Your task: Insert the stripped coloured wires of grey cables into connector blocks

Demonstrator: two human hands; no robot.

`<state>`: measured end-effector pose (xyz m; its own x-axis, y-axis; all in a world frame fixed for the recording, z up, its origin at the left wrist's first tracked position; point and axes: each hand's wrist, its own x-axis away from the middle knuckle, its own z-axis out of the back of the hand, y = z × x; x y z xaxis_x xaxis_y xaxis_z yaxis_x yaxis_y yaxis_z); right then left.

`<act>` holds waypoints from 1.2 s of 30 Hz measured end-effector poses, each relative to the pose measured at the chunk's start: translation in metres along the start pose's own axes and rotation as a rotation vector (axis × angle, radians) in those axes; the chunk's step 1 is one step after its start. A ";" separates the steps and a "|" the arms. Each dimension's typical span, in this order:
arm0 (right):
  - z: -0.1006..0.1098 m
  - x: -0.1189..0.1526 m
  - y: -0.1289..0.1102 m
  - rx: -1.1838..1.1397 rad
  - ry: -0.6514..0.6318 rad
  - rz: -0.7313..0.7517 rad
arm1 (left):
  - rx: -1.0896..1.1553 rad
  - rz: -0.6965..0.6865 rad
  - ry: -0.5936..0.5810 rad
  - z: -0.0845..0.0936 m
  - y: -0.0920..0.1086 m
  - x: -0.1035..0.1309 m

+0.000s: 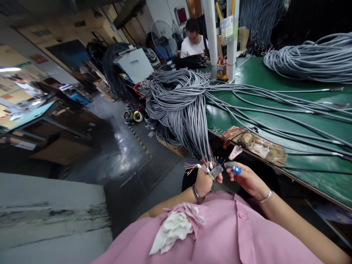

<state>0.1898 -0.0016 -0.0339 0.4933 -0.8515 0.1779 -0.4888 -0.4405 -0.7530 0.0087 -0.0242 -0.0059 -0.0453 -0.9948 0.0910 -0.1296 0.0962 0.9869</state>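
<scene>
My left hand [204, 180] is closed around the ends of several grey cables [202, 141]. Thin coloured wires [192, 167] fan out above and left of its fist. A grey wrap [216, 171] covers its thumb. Just to the right, my right hand [249, 179] has its fingers curled near the wire ends, apart from the left hand. One of its fingers has a grey wrap [230, 165]. A small blue piece with white spots [236, 169] shows at its fingertips; I cannot tell whether it is held or worn.
A large heap of grey cable [178, 91] hangs over the corner of the green bench [250, 71]. Long cables run right across it. A taped block [260, 146] with a pink clip [235, 152] sits at the edge. Another coil [310, 58] lies behind; a co-worker [194, 46] sits beyond.
</scene>
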 end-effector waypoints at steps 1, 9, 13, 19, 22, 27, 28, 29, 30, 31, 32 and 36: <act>-0.003 0.001 0.000 0.038 -0.008 0.006 | 0.001 -0.001 -0.019 0.000 0.000 0.000; -0.033 0.007 -0.016 0.188 -0.063 0.124 | -0.066 0.034 -0.148 -0.004 0.001 -0.001; -0.040 0.012 -0.017 0.200 -0.061 0.154 | -0.090 0.027 -0.173 -0.008 0.008 0.001; -0.034 0.016 -0.009 0.266 0.032 0.164 | -0.124 0.023 -0.177 -0.012 0.014 0.007; -0.030 0.019 -0.004 0.282 0.064 0.157 | -0.139 0.029 -0.170 -0.013 0.015 0.010; -0.023 0.025 0.002 0.329 0.152 0.163 | -0.196 0.016 -0.188 -0.011 0.014 0.014; -0.022 0.027 0.003 0.338 0.172 0.169 | -0.188 0.002 -0.195 -0.009 0.013 0.013; -0.020 0.030 0.003 0.350 0.186 0.177 | -0.167 -0.014 -0.202 -0.007 0.011 0.013; -0.017 0.033 0.003 0.371 0.191 0.183 | -0.135 -0.030 -0.202 -0.005 0.009 0.012; -0.012 0.036 0.003 0.405 0.189 0.188 | -0.092 -0.043 -0.192 -0.001 0.006 0.011; -0.006 0.040 0.003 0.450 0.182 0.188 | -0.040 -0.051 -0.166 0.002 0.004 0.011; 0.039 0.057 0.005 0.763 0.041 0.086 | 0.174 -0.029 -0.020 0.020 0.003 0.010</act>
<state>0.2437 -0.0416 -0.0523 0.4416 -0.8903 0.1110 0.1152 -0.0665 -0.9911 -0.0117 -0.0329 -0.0045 -0.0585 -0.9966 0.0583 -0.3009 0.0733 0.9508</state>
